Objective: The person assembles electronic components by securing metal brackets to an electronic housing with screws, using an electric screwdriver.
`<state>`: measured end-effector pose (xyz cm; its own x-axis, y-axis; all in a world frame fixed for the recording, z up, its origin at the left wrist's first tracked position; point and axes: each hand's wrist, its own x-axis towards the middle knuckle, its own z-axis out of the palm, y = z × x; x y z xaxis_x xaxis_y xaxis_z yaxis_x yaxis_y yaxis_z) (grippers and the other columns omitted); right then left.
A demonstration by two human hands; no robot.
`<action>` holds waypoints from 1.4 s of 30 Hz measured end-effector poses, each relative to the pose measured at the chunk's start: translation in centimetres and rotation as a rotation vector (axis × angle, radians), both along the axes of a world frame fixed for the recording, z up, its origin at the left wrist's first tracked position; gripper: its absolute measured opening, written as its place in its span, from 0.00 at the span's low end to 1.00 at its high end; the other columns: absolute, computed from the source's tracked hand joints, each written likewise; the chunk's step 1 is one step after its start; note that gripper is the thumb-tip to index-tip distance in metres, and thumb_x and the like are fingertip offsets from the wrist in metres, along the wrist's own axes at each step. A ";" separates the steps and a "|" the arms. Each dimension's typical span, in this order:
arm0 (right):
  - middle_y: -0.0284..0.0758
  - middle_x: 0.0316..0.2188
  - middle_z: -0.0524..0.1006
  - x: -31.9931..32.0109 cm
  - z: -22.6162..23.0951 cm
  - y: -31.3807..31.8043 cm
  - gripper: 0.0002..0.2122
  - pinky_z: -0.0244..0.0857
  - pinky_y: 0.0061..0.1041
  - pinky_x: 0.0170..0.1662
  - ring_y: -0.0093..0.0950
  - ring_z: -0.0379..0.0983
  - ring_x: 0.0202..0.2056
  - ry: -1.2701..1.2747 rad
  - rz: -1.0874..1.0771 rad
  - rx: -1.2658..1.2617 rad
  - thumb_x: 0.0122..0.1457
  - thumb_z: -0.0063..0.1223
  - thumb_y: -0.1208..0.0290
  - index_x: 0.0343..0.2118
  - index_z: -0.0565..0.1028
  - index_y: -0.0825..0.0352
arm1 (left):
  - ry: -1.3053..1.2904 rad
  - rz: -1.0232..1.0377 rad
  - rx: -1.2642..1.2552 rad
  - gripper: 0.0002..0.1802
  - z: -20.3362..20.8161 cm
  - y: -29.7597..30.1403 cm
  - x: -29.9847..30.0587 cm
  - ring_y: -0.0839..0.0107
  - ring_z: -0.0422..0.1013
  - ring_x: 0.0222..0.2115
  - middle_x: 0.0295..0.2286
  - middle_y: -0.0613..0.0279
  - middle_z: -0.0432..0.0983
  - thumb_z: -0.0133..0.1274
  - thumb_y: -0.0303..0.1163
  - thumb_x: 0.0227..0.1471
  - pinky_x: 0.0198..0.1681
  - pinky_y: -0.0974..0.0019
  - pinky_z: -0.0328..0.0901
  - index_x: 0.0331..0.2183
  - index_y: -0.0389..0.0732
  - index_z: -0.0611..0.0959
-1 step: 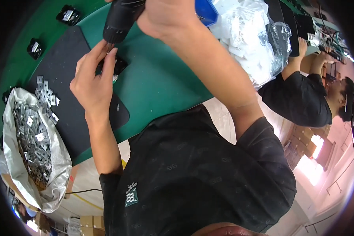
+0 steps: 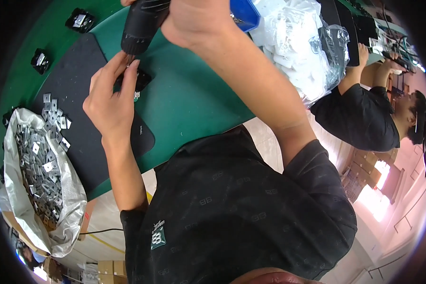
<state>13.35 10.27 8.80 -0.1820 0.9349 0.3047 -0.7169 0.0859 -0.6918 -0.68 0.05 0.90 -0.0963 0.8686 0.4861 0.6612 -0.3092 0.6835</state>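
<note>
At the top, my right hand (image 2: 194, 23) is closed round a black power screwdriver (image 2: 142, 28), its nose pointing down. Just below that nose, my left hand (image 2: 111, 97) pinches thumb and forefinger together at the bit. Whatever small thing lies between those fingertips is too small and covered to make out. A black plastic part (image 2: 142, 81) sits under and beside my left fingers, partly hidden by them. Next to it, close to my thumb, shows a small green and silver piece (image 2: 137, 96).
A dark mat (image 2: 83, 118) lies on the green table (image 2: 189, 102). Loose metal plates (image 2: 56, 116) lie beside a white sack (image 2: 73, 199) of similar plates. Black parts (image 2: 79, 21) stand far left. A blue bin (image 2: 247, 16) and bagged white pieces (image 2: 288, 52) are right, near a co-worker (image 2: 364, 113).
</note>
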 end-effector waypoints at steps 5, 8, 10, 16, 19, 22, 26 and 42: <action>0.30 0.22 0.74 0.0 -0.2 -0.2 0.21 0.63 0.20 0.30 0.20 0.70 0.23 0.007 0.015 -0.041 0.54 0.59 0.77 0.50 0.67 0.74 | 0.258 -0.040 0.137 0.23 2.8 -0.6 -1.2 0.65 0.78 0.38 0.39 0.55 0.82 0.68 0.23 0.41 0.45 0.65 0.70 0.43 0.34 0.83; 0.32 0.25 0.74 0.3 0.2 -1.4 0.23 0.63 0.22 0.29 0.22 0.69 0.23 -0.046 -0.061 -0.136 0.53 0.59 0.77 0.52 0.66 0.71 | -0.046 -0.098 0.232 0.32 2.0 -2.8 -4.4 0.56 0.76 0.42 0.41 0.54 0.81 0.70 0.40 0.41 0.48 0.61 0.67 0.46 0.32 0.80; 0.34 0.24 0.71 1.0 0.0 -2.4 0.24 0.63 0.24 0.28 0.24 0.67 0.22 -0.101 -0.183 -0.095 0.55 0.58 0.70 0.53 0.65 0.71 | 0.212 -0.072 0.111 0.44 1.5 -3.2 -4.9 0.55 0.74 0.45 0.44 0.52 0.79 0.71 0.52 0.36 0.51 0.56 0.64 0.49 0.32 0.78; 0.26 0.29 0.66 4.0 -1.6 -3.2 0.18 0.56 0.28 0.38 0.20 0.61 0.27 -0.027 0.024 0.101 0.58 0.48 0.70 0.52 0.68 0.56 | 0.316 0.056 -0.288 0.63 -0.4 -4.0 -1.5 0.55 0.63 0.55 0.54 0.50 0.67 0.71 0.57 0.26 0.57 0.51 0.51 0.59 0.33 0.64; 0.33 0.28 0.70 2.4 -2.1 -3.8 0.24 0.68 0.33 0.34 0.25 0.68 0.24 0.006 -0.064 0.125 0.56 0.55 0.76 0.57 0.65 0.61 | 0.289 0.098 -0.304 0.57 -1.4 -3.8 -0.6 0.56 0.64 0.54 0.52 0.52 0.69 0.73 0.50 0.29 0.57 0.51 0.50 0.58 0.36 0.66; 0.32 0.28 0.70 1.9 -2.9 -4.1 0.23 0.67 0.32 0.33 0.25 0.68 0.24 -0.036 -0.076 0.167 0.57 0.56 0.77 0.56 0.66 0.59 | 0.295 0.127 -0.279 0.49 -1.8 -3.1 -0.4 0.59 0.67 0.51 0.48 0.57 0.72 0.72 0.43 0.32 0.57 0.53 0.51 0.56 0.39 0.70; 0.30 0.27 0.70 1.7 -3.4 -4.4 0.22 0.67 0.30 0.32 0.24 0.68 0.23 -0.115 -0.120 0.167 0.56 0.58 0.77 0.53 0.66 0.59 | 0.234 0.046 -0.243 0.44 -0.9 -2.1 -0.5 0.64 0.69 0.42 0.42 0.62 0.74 0.70 0.39 0.27 0.52 0.56 0.54 0.52 0.42 0.77; 0.28 0.24 0.68 1.1 -4.5 -4.3 0.22 0.65 0.28 0.31 0.23 0.67 0.23 -0.097 -0.087 0.136 0.55 0.59 0.79 0.50 0.64 0.58 | 0.262 -0.029 -0.292 0.42 0.1 -1.5 -0.9 0.63 0.68 0.41 0.41 0.63 0.74 0.69 0.39 0.26 0.51 0.57 0.55 0.50 0.42 0.78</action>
<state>14.45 5.97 4.32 -0.1375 0.8996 0.4146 -0.6330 0.2421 -0.7353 -1.60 -1.42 0.98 0.0248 0.9746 0.2225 0.8190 -0.1474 0.5545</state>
